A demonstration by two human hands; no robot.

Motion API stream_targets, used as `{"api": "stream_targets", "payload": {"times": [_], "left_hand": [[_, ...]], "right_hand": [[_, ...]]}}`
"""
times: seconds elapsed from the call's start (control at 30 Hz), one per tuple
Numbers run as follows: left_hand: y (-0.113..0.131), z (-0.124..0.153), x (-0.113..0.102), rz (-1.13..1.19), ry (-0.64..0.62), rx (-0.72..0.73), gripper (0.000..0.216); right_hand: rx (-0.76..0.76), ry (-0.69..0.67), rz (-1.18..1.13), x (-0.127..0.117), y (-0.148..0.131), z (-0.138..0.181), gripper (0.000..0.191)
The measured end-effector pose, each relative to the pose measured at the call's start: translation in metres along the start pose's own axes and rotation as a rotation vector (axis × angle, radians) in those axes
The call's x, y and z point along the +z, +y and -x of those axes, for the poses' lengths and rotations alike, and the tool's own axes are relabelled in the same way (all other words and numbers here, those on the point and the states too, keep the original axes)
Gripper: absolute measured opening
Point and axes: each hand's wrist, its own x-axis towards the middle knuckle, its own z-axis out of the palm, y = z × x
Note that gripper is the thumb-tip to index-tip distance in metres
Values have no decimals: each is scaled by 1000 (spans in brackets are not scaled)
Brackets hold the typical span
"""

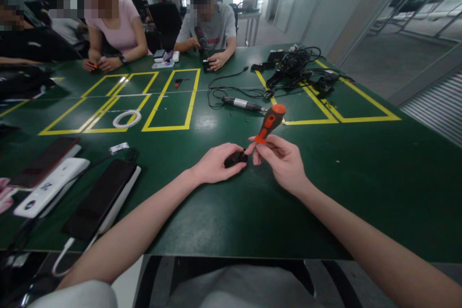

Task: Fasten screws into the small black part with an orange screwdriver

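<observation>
Between the thumb and fingers of my left hand (pixel 220 162) sits a small black part (pixel 241 156), held low over the green table (pixel 202 226). Its exact kind is too small to make out. My right hand (pixel 283 159) grips a screwdriver (pixel 270 122) with an orange and dark grey handle. The handle leans up and to the right, and its lower end points toward the black part. Fingers hide the shaft and tip, so I cannot tell whether they touch the part. Beyond my hands lies a corded electric screwdriver (pixel 243 104).
Black cables (pixel 292 65) lie tangled at the back right. To the left are a phone (pixel 103 197), a white power strip (pixel 52 186) and a white ring (pixel 127 119). Yellow tape (pixel 166 129) marks rectangles. Across the table, one person (pixel 207 24) holds a power tool; another person (pixel 115 33) sits beside.
</observation>
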Motion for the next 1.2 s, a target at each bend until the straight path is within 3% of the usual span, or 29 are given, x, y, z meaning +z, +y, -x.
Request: {"api": "stream_targets", "payload": {"times": [0.2, 0.4, 1.0, 1.2], "left_hand": [[3, -1, 0, 5, 17, 4, 24], [5, 0, -1, 12, 17, -27, 37], [6, 1, -1, -30, 61, 47, 22], [5, 2, 2, -46, 101, 51, 50]], "right_hand": [[33, 30, -9, 1, -3, 0, 41], [-4, 23, 67, -2, -2, -1, 41], [9, 1, 14, -2, 0, 0, 39], [6, 56, 8, 0, 0, 0, 37]]}}
